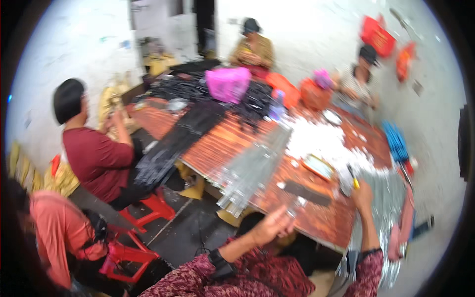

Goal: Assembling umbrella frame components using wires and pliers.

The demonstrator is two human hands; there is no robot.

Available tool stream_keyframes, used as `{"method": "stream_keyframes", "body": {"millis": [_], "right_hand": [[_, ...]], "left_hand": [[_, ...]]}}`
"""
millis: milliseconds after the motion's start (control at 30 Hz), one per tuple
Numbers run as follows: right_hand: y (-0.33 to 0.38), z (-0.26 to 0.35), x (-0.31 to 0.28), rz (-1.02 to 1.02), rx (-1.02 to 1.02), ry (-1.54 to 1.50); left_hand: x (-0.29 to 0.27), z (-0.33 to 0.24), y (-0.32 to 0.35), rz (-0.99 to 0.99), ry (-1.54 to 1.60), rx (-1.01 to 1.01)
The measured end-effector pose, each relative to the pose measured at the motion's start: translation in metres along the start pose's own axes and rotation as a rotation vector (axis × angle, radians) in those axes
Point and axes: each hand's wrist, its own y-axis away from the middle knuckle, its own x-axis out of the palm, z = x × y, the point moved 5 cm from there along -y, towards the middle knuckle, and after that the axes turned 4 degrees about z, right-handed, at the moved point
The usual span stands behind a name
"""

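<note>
My left hand (274,225) is closed over the near table edge, with a small clear-and-white piece (298,203) at its fingertips; blur hides what kind it is. Farther right, my right hand (363,195) is closed at a thin yellow-and-black tool (355,179), whose kind I cannot make out. Just left of that tool stands a small clear container (345,185). A dark flat strip (308,193) lies on the red-brown table (230,141) between my hands. Beyond it sits a shallow tray (318,167) with a yellowish rim, next to a heap of small white pieces (314,138).
Long clear strips (257,166) lie left of the white heap; more (383,208) hang over the right edge. Black strips (185,133), a pink bag (228,84), orange bags (314,94) and a bottle (277,105) crowd the far side. Several people sit around, some on red stools (151,210).
</note>
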Motion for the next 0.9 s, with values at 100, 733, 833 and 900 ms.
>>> {"method": "stream_keyframes", "body": {"millis": [100, 733, 833, 900], "right_hand": [[-0.007, 0.005, 0.006, 0.071, 0.073, 0.068], [-0.022, 0.019, 0.020, -0.030, -0.075, 0.079], [-0.019, 0.023, 0.008, -0.081, -0.123, 0.058], [-0.022, 0.019, 0.010, -0.061, -0.079, 0.056]], "left_hand": [[0.004, -0.017, 0.006, 0.051, 0.009, 0.040], [-0.014, -0.021, -0.009, -0.038, -0.015, 0.066], [-0.011, -0.020, -0.009, -0.040, -0.050, 0.051], [-0.007, -0.019, -0.009, -0.039, -0.057, 0.057]]}}
